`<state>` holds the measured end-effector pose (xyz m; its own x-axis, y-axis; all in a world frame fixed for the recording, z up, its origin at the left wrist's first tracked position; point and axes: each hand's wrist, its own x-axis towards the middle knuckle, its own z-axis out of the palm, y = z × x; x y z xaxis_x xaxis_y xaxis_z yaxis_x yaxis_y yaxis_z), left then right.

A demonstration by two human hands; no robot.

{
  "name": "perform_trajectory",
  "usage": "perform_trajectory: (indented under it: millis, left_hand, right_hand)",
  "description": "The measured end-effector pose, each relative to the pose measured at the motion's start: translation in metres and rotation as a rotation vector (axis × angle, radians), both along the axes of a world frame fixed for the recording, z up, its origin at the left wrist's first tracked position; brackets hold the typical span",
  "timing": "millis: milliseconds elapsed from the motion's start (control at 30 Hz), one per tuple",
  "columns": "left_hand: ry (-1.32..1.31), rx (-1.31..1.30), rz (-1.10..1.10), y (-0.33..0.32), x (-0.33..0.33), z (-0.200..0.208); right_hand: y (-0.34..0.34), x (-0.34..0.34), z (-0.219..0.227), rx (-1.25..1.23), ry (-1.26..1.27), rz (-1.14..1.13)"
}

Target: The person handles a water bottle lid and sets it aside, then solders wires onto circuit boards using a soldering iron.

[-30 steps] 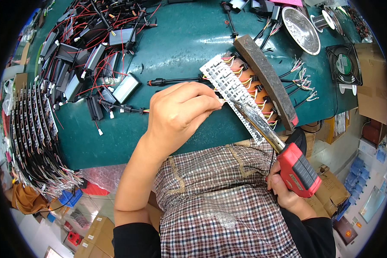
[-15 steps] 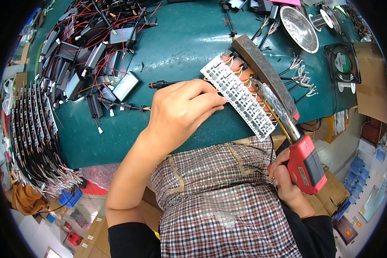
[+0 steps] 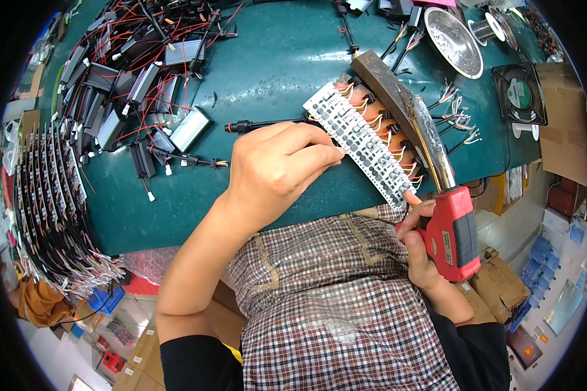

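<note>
My right hand [image 3: 425,251] grips a red soldering gun [image 3: 455,231]; one finger reaches to the near end of a white circuit board panel [image 3: 365,146]. The gun's long metal barrel points away from me, its tip over a dark metal bar [image 3: 388,88]. My left hand [image 3: 277,163] is pinched closed, fingertips at the panel's left edge; whatever they hold is hidden. Several short coloured wires [image 3: 375,122] join the panel's right side to black cables under the bar. A black cable with a connector [image 3: 241,127] runs behind my left hand toward the panel.
Black and silver cased modules [image 3: 137,85] with red wires heap at the far left. Wired boards [image 3: 49,195] stack along the left edge. Stripped cable ends [image 3: 460,120] lie beyond the bar, near a metal dish [image 3: 453,44], a solder spool [image 3: 486,30] and a fan [image 3: 519,94].
The soldering gun has shifted, its tip moving right from the wires onto the bar. My right hand has come up and left to the panel's end. My left hand is nearly still.
</note>
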<state>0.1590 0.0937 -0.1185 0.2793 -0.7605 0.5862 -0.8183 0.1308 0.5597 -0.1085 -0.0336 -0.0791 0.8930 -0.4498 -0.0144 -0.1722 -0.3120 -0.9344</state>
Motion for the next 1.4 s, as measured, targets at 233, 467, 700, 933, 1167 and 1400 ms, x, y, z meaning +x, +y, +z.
perform_trajectory:
  millis: [233,467,700,933,1167,1400]
  left_hand:
    - [-0.059,0.003,-0.012,0.0,0.001,0.002]
    - [-0.051,-0.017,0.013,-0.001,-0.001,0.002]
    - [-0.056,-0.014,0.018,-0.001,-0.002,0.003]
    - [-0.073,-0.014,0.007,-0.001,-0.002,0.004]
    - [-0.107,0.0,0.007,0.0,-0.002,0.004]
    - [-0.128,0.01,0.005,0.001,-0.002,0.006]
  right_hand:
    - [0.002,-0.008,0.016,0.073,0.07,-0.081]
    - [0.005,-0.036,0.05,0.112,0.317,-0.144]
    - [0.006,-0.046,0.037,0.062,0.337,-0.075]
    - [0.007,-0.043,0.031,0.123,0.32,-0.098]
    - [0.008,-0.041,0.029,0.139,0.296,-0.09]
    - [0.008,-0.042,0.031,0.133,0.369,-0.078]
